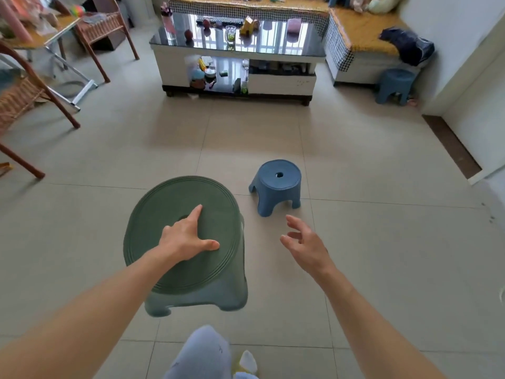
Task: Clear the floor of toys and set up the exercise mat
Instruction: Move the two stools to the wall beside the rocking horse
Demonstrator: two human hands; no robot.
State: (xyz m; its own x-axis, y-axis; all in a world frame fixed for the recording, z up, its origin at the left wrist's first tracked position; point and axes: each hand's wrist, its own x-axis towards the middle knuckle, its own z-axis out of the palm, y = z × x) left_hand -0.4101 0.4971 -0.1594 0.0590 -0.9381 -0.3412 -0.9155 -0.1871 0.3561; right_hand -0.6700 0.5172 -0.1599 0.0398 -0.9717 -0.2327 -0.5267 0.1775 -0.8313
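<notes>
My left hand [185,239] rests on the seat of a large green plastic stool [164,269] in front of me. One finger and the thumb lie flat on the seat, while the other fingers curl down at its centre hole. A small blue stool [276,187] with a hole in its seat stands on the tiled floor to the right, just beyond my right hand [303,244]. That hand hovers in the air with fingers spread and loosely bent, holding nothing. No exercise mat shows.
A glossy coffee table [278,83] with clutter stands ahead, with a yellow-covered sofa [363,36] behind it. Another blue stool [395,86] sits by the sofa. Rattan chairs [24,97] and a folding table [54,36] crowd the left. A dark door threshold [451,146] lies right.
</notes>
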